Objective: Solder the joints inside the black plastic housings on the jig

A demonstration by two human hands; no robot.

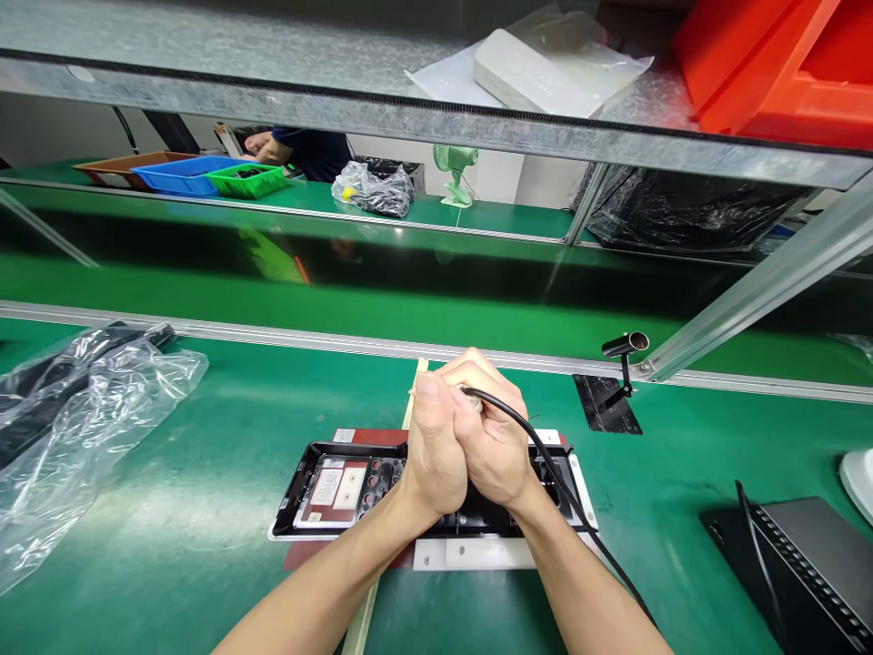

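Both my hands are closed together around an upright corded tool (470,398). Only its silvery top end shows, with a black cable (556,468) curving out toward the lower right. My left hand (436,446) wraps it from the left, and my right hand (497,437) from the right. The tool's lower end is hidden behind them. Beneath lies a long black plastic housing (300,487) with parts inside, seated on a red and white fixture (491,555). My hands cover the middle of the housing.
Clear plastic bags with black parts (88,391) lie at left. A small black stand with a tube (624,346) is at right, near a black spiral-bound object (805,564). A metal shelf (341,105) spans overhead, with a red bin (757,82). Across the bench, another person's hand (265,147) shows.
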